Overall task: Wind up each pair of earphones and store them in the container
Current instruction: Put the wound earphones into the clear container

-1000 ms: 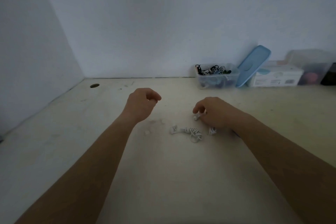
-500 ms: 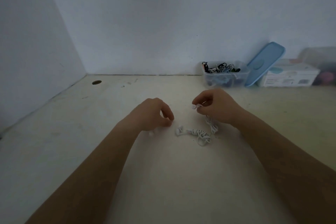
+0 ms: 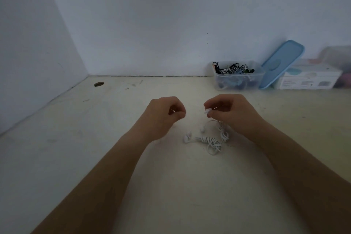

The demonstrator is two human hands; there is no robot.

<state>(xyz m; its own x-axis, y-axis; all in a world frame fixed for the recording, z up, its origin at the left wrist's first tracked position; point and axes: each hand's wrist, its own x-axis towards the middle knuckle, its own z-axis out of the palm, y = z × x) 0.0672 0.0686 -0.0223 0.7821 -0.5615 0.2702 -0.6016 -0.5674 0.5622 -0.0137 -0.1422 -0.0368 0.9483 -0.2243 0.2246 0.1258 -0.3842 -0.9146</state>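
On the pale, scuffed table, near the middle, lies a tangled pair of white earphones with a thin wire. A second ago the right hand was down on them. Now it has come up a little and pinches one small white end between thumb and finger. Some wire hangs from it in a loose loop. The rest of the bunch sits on the table just under it.

The left hand has come in close too. Its fingers are curled, with the tips pressed to the thumb. A thin pale line shows there, but I cannot tell if it holds the wire.

So this pair looks like it is being pulled loose first, to be wound up neatly after. It is not wound yet. The clear plastic container waits by the back wall, well apart from the hands, with other earphones already inside. Its blue plastic lid leans beside it.
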